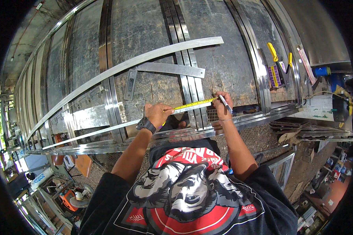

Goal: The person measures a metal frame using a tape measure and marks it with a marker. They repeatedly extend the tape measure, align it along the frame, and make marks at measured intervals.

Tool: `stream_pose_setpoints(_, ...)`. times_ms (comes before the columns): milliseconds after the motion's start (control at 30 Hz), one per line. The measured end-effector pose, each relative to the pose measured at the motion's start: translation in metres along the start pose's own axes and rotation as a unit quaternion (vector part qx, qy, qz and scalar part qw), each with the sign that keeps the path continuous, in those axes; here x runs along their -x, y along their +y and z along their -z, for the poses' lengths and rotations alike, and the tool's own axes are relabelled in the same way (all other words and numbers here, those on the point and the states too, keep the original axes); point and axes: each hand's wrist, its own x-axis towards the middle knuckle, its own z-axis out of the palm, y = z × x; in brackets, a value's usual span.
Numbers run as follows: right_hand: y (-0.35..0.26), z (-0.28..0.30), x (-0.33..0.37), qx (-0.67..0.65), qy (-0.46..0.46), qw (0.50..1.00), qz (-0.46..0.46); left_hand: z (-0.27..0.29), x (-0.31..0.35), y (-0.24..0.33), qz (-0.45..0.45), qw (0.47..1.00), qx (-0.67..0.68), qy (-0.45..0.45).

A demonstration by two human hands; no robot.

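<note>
Both hands work at the workbench's near edge: the left hand presses the yellow tape measure flat, fingers curled over it, while the right hand pinches a marker at the tape's far end. Steel strips cross beneath. A metal square and long flat bar lie just beyond, hemming the hands in; yellow-handled cutters sit near the right edge, well apart.

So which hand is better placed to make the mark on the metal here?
Probably the right hand: it grips a marker pen at the far end of the yellow tape measure, on the metal strips. The left hand is occupied pinning the tape down.
</note>
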Motion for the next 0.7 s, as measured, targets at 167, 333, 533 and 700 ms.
stream_pose_setpoints(167, -0.004, 0.000, 0.003, -0.005, -0.006, 1.000, 0.007, 0.002, -0.001, -0.001, -0.008, 1.000, 0.016, -0.005)
stream_pose_setpoints(333, -0.002, 0.003, 0.002, -0.002, -0.008, 1.000, -0.002, -0.001, -0.003, -0.002, -0.016, 1.000, 0.017, -0.004)
stream_pose_setpoints(533, -0.021, 0.014, 0.010, -0.037, 0.048, 0.998, -0.007, -0.003, -0.004, -0.004, -0.019, 1.000, -0.011, -0.009)
stream_pose_setpoints(700, -0.029, 0.024, 0.018, -0.024, 0.132, 0.991, 0.028, -0.001, -0.003, -0.003, -0.019, 1.000, 0.002, -0.015)
